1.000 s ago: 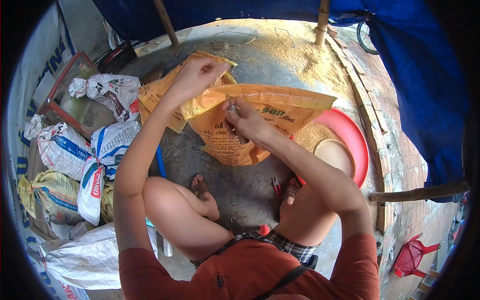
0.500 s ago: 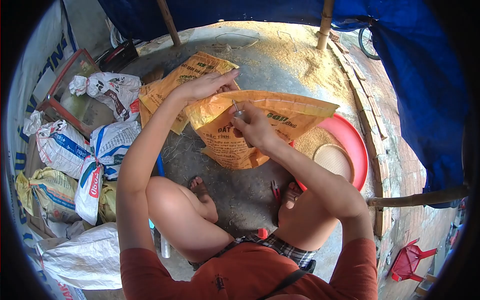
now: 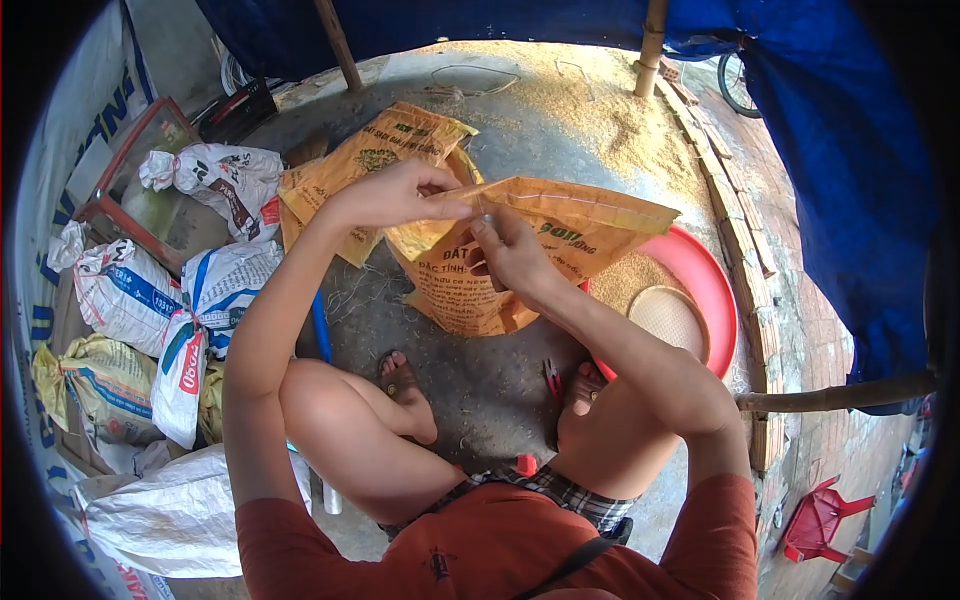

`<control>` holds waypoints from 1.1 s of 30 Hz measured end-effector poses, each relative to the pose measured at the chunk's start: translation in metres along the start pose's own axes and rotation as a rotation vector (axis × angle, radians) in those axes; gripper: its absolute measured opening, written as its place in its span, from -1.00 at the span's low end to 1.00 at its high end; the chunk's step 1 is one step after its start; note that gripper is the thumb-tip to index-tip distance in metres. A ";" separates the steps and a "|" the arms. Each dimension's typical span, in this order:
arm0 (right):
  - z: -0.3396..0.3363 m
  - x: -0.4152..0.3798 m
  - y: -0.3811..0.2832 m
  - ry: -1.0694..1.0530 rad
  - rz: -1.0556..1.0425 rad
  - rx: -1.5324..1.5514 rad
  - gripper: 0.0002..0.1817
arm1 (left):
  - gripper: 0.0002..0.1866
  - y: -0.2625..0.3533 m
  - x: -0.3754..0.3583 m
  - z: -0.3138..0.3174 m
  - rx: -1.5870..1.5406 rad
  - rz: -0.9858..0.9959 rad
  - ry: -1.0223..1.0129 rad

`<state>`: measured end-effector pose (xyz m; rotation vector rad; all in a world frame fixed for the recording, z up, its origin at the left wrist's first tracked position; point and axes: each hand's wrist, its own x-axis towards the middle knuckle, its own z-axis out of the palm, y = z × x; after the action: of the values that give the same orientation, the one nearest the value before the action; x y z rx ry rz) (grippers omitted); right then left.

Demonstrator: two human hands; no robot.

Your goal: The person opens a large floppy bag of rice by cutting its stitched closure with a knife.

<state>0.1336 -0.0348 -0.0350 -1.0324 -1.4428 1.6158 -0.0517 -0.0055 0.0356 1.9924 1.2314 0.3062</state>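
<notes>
An orange printed sack (image 3: 450,290) stands in front of me, a white stitch line along its folded top edge. My left hand (image 3: 400,193) is closed at the upper left end of that edge, thumb and fingers pinching the sack. Against the printed face, just below the edge, my right hand (image 3: 512,252) is closed around a pointed metal tool (image 3: 488,218) like an awl. Only a small silver part of it shows; its tip is hidden near the left fingers. Another orange sack (image 3: 400,135) lies behind.
White and printed sacks (image 3: 125,290) are piled on the left. At right, a red tray (image 3: 722,300) holds grain and a round sieve (image 3: 665,318). Pliers (image 3: 552,380) lie by my foot. Grain (image 3: 610,120) covers the floor beyond, and a red stool (image 3: 825,520) is lower right.
My left hand has shifted down and closed its outstretched fingers at the sack's edge. The tool in my right hand, clearly visible before, is now mostly covered.
</notes>
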 end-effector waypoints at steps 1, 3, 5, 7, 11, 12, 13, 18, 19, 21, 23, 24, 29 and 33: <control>-0.001 -0.001 -0.001 0.003 0.006 -0.028 -0.78 | -0.64 0.009 -0.006 0.003 0.168 -0.059 -0.016; -0.004 0.001 0.002 -0.027 -0.008 -0.071 -0.78 | -0.69 0.016 -0.016 0.022 0.484 0.025 0.094; -0.003 0.000 0.004 -0.060 -0.019 -0.114 -0.79 | -0.73 0.017 -0.025 0.040 0.857 0.232 0.307; 0.001 -0.004 0.004 -0.041 -0.025 -0.082 -0.81 | -0.71 0.016 -0.028 0.050 0.864 0.212 0.321; 0.002 -0.004 0.007 -0.039 -0.081 -0.105 -0.78 | -0.68 0.024 -0.028 0.039 0.788 0.114 0.217; 0.003 -0.003 0.012 -0.037 -0.113 -0.076 -0.79 | -0.70 0.024 -0.029 0.035 0.765 0.125 0.214; 0.004 -0.002 0.012 -0.035 -0.144 -0.048 -0.81 | -0.70 0.032 -0.031 0.027 0.766 0.125 0.216; 0.000 -0.004 0.007 -0.039 0.017 -0.035 -0.83 | -0.68 0.015 -0.012 -0.014 -0.170 -0.190 0.101; 0.000 -0.003 0.008 -0.033 0.046 -0.022 -0.83 | -0.68 0.003 -0.001 -0.016 -0.171 -0.191 0.105; 0.000 -0.002 0.010 -0.044 0.029 -0.014 -0.83 | -0.53 -0.022 0.020 -0.012 -0.043 -0.098 0.162; 0.001 -0.003 0.010 -0.050 0.015 -0.002 -0.83 | -0.46 -0.038 0.044 0.005 -0.209 -0.018 0.214; 0.001 -0.004 0.009 -0.044 0.028 -0.010 -0.83 | -0.40 -0.038 0.052 0.013 -0.375 0.060 0.264; -0.001 -0.004 0.006 -0.022 0.055 -0.015 -0.83 | -0.25 -0.019 0.061 0.019 -0.764 0.059 -0.146; 0.000 -0.007 0.004 -0.050 0.017 -0.054 -0.82 | -0.21 -0.015 0.064 0.021 -0.506 -0.135 -0.014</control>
<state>0.1369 -0.0414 -0.0380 -1.0438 -1.5217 1.6329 -0.0173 0.0421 -0.0011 1.4700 1.1371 0.4825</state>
